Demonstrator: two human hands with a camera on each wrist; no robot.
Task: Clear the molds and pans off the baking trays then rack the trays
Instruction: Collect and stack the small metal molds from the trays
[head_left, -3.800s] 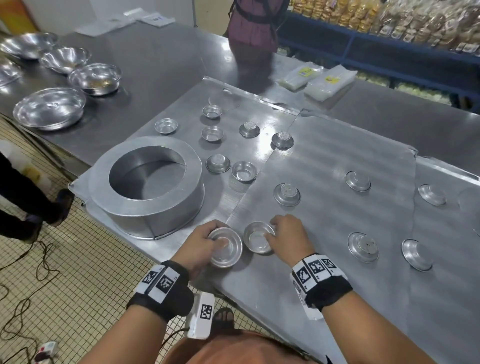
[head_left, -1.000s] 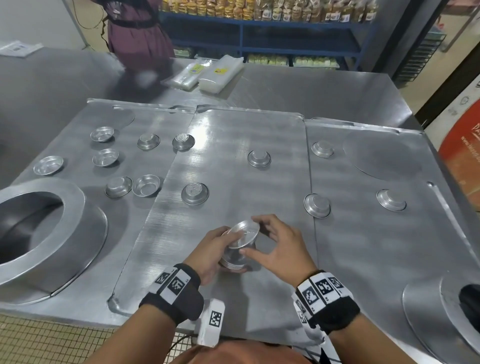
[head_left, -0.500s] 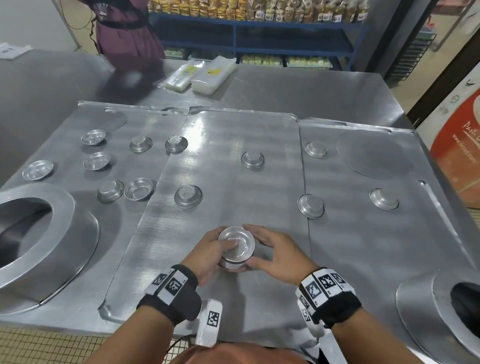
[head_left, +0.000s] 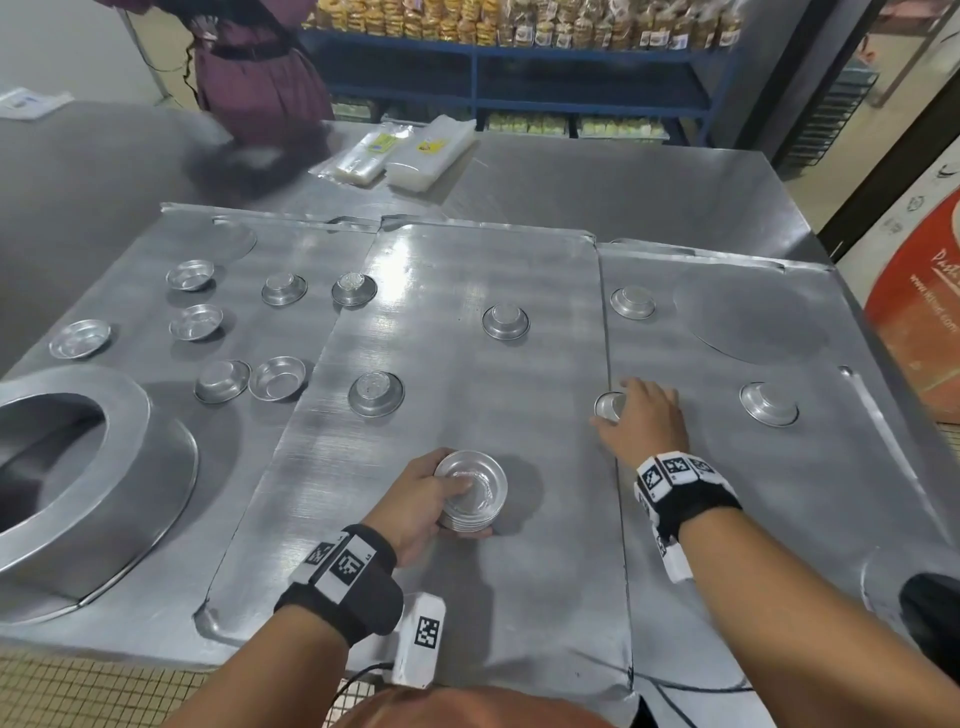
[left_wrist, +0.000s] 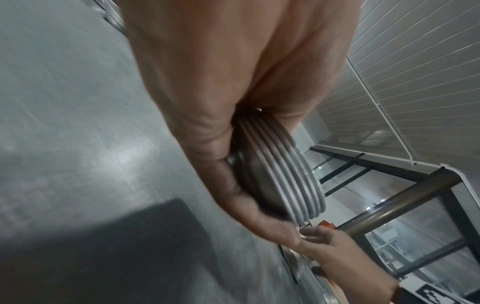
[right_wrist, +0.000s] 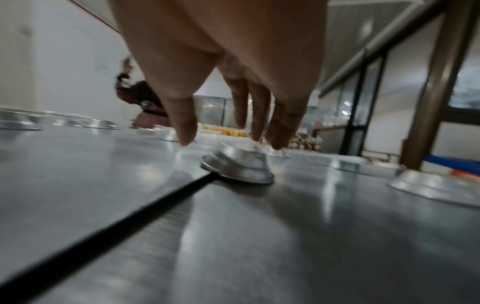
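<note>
Brushed steel table (head_left: 623, 171) carries three flat aluminium baking trays side by side: left tray (head_left: 156, 519), middle tray (head_left: 467, 405), right tray (head_left: 779, 493). Middle tray's left edge overlaps the left tray; a dark seam (right_wrist: 103, 232) runs between middle and right. Raised tray lips along the far edges. Open table beyond the trays on the far side and far right; front tray edges sit at the table's near edge.

Large round aluminium ring pan (head_left: 78, 467) takes the left tray's near corner. Part of a second round pan (head_left: 893, 582) sits at the right tray's near corner, cropped by the frame.

Small round aluminium molds: seven scattered on the left tray (head_left: 218, 382), two loose on the middle tray (head_left: 375, 393), two more on the right tray (head_left: 769, 402). Middle tray's near half is bare.

Left hand (head_left: 415, 504) grip: fingers curled round a nested stack of molds (head_left: 470, 491), thumb inside the top one, low over the middle tray.

Right hand (head_left: 644, 421) grip: fingers spread and relaxed, tips at an upturned mold (right_wrist: 237, 166) on the seam, its left rim tilted up; holds nothing.

Two clear plastic packs (head_left: 400, 150) at the far side have yellow labels, not readable. Red banner (head_left: 914, 301) at right has white lettering, cropped, not readable.
</note>
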